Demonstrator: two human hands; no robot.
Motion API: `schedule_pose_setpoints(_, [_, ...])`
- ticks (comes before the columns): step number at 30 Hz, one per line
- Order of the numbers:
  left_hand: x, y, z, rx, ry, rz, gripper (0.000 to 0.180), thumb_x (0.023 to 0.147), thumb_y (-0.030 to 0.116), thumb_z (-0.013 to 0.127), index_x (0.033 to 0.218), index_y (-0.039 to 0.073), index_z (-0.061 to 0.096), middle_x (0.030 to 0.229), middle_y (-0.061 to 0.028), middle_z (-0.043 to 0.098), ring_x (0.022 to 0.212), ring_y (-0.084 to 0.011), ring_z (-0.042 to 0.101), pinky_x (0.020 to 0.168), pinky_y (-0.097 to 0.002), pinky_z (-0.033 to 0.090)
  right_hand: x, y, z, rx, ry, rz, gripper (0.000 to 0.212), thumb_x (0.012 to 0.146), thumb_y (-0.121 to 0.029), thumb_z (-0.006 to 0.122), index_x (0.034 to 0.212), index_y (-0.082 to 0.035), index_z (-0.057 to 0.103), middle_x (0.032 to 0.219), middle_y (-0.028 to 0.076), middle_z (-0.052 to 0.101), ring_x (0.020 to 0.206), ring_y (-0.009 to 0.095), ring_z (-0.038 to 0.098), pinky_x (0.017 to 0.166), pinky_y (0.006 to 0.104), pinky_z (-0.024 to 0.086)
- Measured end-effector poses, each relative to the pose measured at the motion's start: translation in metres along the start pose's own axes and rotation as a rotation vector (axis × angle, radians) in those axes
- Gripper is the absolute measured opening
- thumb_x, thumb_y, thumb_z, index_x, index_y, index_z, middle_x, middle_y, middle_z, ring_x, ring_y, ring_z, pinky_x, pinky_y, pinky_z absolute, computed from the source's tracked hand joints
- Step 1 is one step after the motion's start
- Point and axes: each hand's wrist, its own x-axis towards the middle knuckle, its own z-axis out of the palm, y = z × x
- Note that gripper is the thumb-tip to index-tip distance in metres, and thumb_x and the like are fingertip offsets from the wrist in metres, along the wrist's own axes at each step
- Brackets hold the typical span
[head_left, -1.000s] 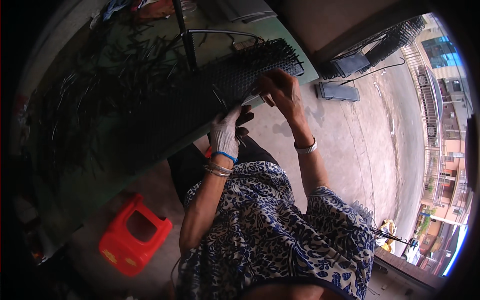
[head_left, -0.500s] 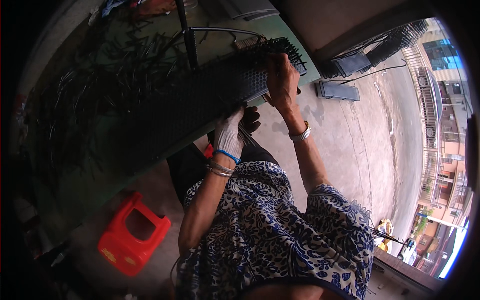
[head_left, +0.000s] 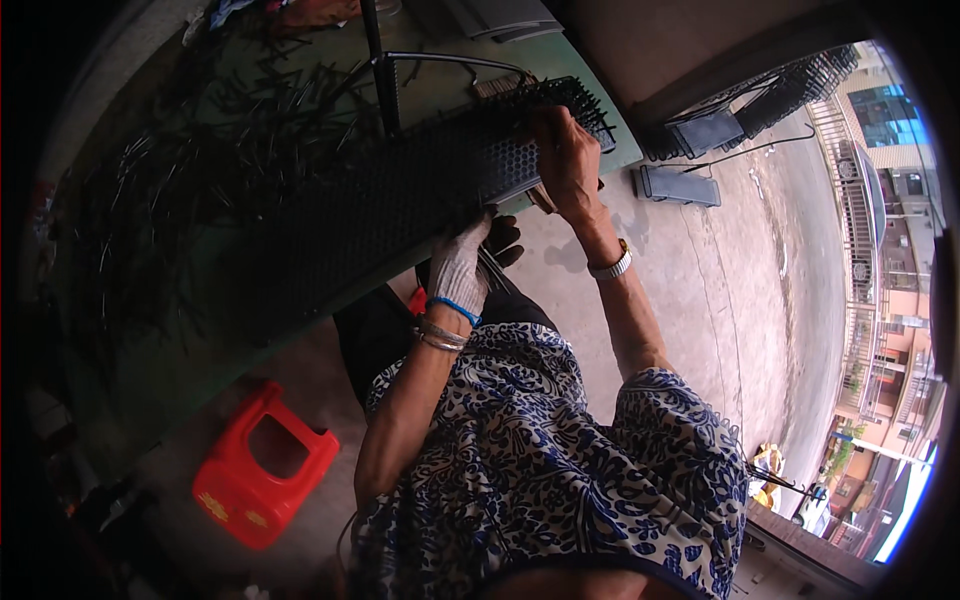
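Observation:
A long black panel with a honeycomb of small holes lies along the table's near edge. Dark thin strips bristle up from its far right end. My right hand, bare, is closed in a pinch over the panel beside these strips; what its fingertips hold is hidden. Below the panel's near edge is my left hand, in a white knitted glove with dark fingers. It is closed around a bundle of thin dark strips, only partly visible in the shadow.
Loose dark strips are heaped on the green table. A black metal frame rises behind the panel. A red plastic stool is on the floor at lower left. Grey panels sit on the concrete floor at right.
My right wrist has shifted slightly to the right, its fingers still at the panel. My left hand stays almost where it was under the edge.

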Motion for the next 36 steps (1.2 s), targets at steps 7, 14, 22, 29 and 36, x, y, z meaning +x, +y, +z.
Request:
schedule_pose_setpoints(7, [0.002, -0.005, -0.002, -0.036, 0.0, 0.024, 0.017, 0.089, 0.016, 0.062, 0.101, 0.005, 0.062, 0.085, -0.012, 0.068, 0.07, -0.0207, 0.067, 0.061, -0.0341, 0.058, 0.0, -0.001, 0.003, 0.069, 0.005, -0.014, 0.007, 0.093, -0.003, 0.052, 0.096, -0.002, 0.058, 0.078, 0.009, 0.067, 0.071, 0.02, 0.068, 0.063, 0.0281, 0.051])
schedule_pose_setpoints(14, [-0.006, -0.002, -0.001, -0.056, -0.045, 0.051, 0.013, 0.09, 0.014, 0.061, 0.099, 0.005, 0.061, 0.082, -0.0123, 0.068, 0.068, -0.0213, 0.066, 0.06, -0.0346, 0.058, 0.001, 0.001, -0.002, 0.104, 0.023, 0.043, 0.008, 0.089, 0.0, 0.055, 0.095, -0.002, 0.061, 0.079, 0.009, 0.067, 0.072, 0.018, 0.067, 0.065, 0.0276, 0.051])
schedule_pose_setpoints(22, [-0.011, -0.002, 0.001, -0.032, -0.029, 0.055, 0.016, 0.09, 0.016, 0.062, 0.101, 0.004, 0.062, 0.081, -0.0119, 0.067, 0.063, -0.0191, 0.064, 0.055, -0.0315, 0.055, 0.005, 0.007, 0.004, 0.132, -0.145, 0.016, 0.009, 0.085, -0.003, 0.056, 0.092, -0.004, 0.062, 0.084, 0.014, 0.059, 0.075, 0.03, 0.062, 0.065, 0.0368, 0.049])
schedule_pose_setpoints(29, [-0.012, 0.001, 0.0, 0.019, -0.044, 0.069, 0.02, 0.09, 0.019, 0.063, 0.102, 0.003, 0.063, 0.079, -0.0134, 0.067, 0.056, -0.0168, 0.06, 0.049, -0.0274, 0.051, -0.005, -0.007, 0.013, -0.313, -0.095, 0.081, 0.02, 0.086, -0.011, 0.061, 0.105, -0.01, 0.067, 0.099, 0.014, 0.053, 0.086, 0.032, 0.058, 0.071, 0.0398, 0.048])
schedule_pose_setpoints(36, [-0.02, 0.009, 0.001, 0.073, -0.065, 0.1, 0.023, 0.09, 0.021, 0.063, 0.105, 0.003, 0.064, 0.081, -0.0124, 0.069, 0.056, -0.0159, 0.062, 0.048, -0.0252, 0.05, -0.016, -0.036, -0.011, 0.366, -0.616, 0.413, 0.027, 0.091, -0.019, 0.063, 0.11, -0.001, 0.065, 0.086, 0.009, 0.068, 0.074, 0.012, 0.061, 0.065, 0.0265, 0.048])
